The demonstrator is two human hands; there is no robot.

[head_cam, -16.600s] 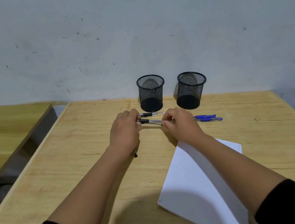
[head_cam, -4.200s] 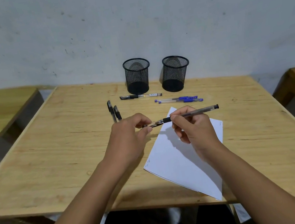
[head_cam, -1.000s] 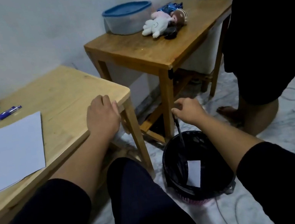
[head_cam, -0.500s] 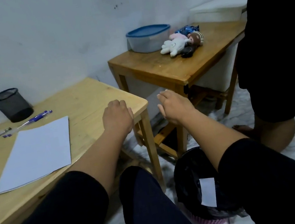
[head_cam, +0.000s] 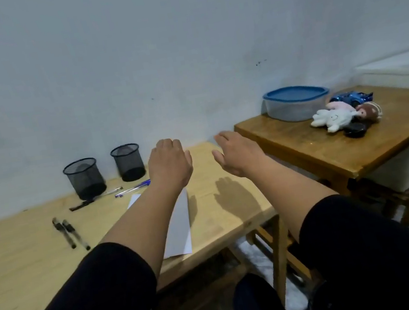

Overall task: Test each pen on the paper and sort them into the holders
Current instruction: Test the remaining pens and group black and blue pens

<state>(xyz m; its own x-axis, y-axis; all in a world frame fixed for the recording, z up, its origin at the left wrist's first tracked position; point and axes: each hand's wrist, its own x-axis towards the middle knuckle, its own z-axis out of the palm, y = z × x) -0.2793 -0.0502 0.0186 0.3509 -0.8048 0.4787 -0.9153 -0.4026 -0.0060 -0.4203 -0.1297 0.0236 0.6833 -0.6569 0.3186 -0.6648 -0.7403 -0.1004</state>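
Note:
Two black mesh holders [head_cam: 85,179] [head_cam: 128,162] stand by the wall at the back of the light wooden table [head_cam: 27,265]. A black pen [head_cam: 94,198] and a blue pen [head_cam: 133,188] lie in front of them. Two more black pens [head_cam: 70,234] lie side by side further left. The white paper [head_cam: 179,226] lies partly under my left forearm. My left hand [head_cam: 170,164] hovers above the table, fingers curled down, holding nothing. My right hand [head_cam: 238,153] hovers over the table's right end, open and empty.
A darker wooden side table [head_cam: 333,155] stands to the right with a blue-lidded plastic box [head_cam: 296,103], plush toys [head_cam: 335,118] and a blue toy car [head_cam: 350,98]. A gap with bare floor lies between the two tables. A dark garment shows at the right edge.
The view has swung back left and up from the bin on the floor to the table. Both hands rose over the table; the right hand no longer holds the pen seen over the bin.

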